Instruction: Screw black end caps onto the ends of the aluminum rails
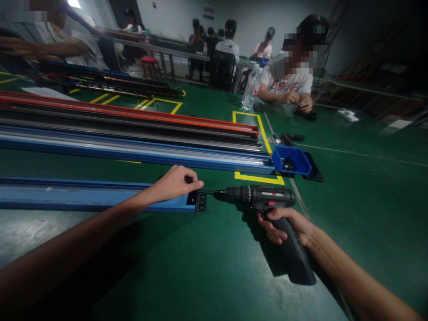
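My right hand (284, 223) is wrapped around the grip of a black cordless drill (267, 196), which points left. Its bit (214, 192) reaches the black end bracket (201, 201) of a blue channel rail (100, 196) lying on the green surface. Over that end of the rail is my left hand (177, 180), its fingers curled and closed about the bracket's far side, the thumb close to the bit's tip. A screw, if there is one at the tip, is too small to make out.
Beyond lie another blue rail (167, 156), dark rails and an orange rail (167, 118). A blue bin (294, 162) with small black parts stands at their right end, near a plastic bottle (250, 89). Across the table a person (284, 82) handles something small.
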